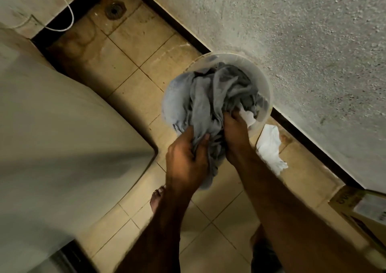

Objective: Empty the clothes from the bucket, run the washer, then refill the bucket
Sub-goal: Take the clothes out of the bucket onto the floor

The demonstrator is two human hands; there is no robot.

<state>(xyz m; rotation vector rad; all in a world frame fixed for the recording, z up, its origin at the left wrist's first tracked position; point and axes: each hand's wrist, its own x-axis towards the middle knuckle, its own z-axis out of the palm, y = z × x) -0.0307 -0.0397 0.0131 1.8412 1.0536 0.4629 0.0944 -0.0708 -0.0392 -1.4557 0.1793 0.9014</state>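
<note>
Over the bucket's (236,58) near rim, the left hand (186,158) grips a fold of the grey clothes (208,97) heaped inside it; the right hand (236,133) digs into the same heap, fingers curled into the cloth. The load looks soft, limp and likely damp-heavy, so it is best gathered from underneath in bunches. A white cloth (269,145) lies just right of the bucket, the wall (292,32) touches its far side, and the washer (62,137) stands to its left.
</note>
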